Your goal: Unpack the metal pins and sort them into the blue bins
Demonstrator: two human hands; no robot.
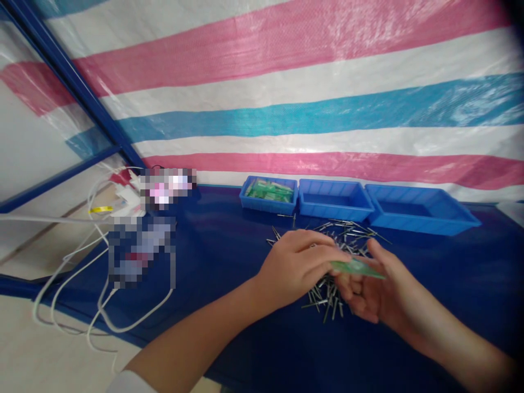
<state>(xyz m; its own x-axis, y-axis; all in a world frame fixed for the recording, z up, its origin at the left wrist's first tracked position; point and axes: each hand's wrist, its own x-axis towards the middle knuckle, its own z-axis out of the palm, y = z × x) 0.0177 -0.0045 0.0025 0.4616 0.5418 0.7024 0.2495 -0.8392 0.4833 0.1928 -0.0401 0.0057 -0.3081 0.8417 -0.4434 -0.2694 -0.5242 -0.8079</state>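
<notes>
My left hand (297, 265) reaches in from the left, its fingers closed on a flat, green, see-through packet (358, 267). Under the packet's right part is my right hand (379, 292), palm turned inward. Its fingers curl beneath the packet and support it, while the thumb stands up apart. What lies inside the packet is too blurred to tell. Below and behind both hands spreads a loose heap of thin metal pins that look like rivets (327, 297), partly hidden by the hands.
Along the back stand three blue bins: the left bin (268, 206) holds several green packets (270, 191), beside a middle bin (335, 210) and a right bin (426, 221). White cables (135, 327) and blurred-out items lie left on the blue table (216, 245). A striped sheet (286, 120) hangs behind.
</notes>
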